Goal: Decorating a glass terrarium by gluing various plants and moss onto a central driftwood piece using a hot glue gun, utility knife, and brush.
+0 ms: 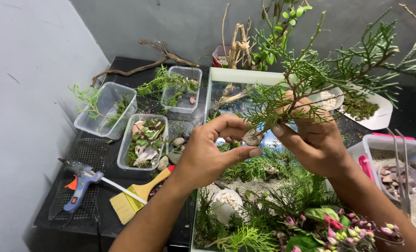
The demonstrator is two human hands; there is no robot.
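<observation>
My right hand [313,137] grips a feathery green conifer sprig [310,77] that rises up and to the right above a glass tank [226,77]. My left hand [212,149] is beside it, thumb and fingers curved around the sprig's lower stem near a small brown stone [252,138]. Both hands hover over the tank, which holds greenery, pale gravel, a white pot of pebbles [227,203] and pink buds [338,228].
On the black table left of the tank lie a blue glue gun [79,184], a wooden brush [138,193], wire mesh [84,154] and clear tubs [106,109] of cuttings and shells. Driftwood [142,67] lies at the back. Long tweezers [401,168] and tubs of stones sit right.
</observation>
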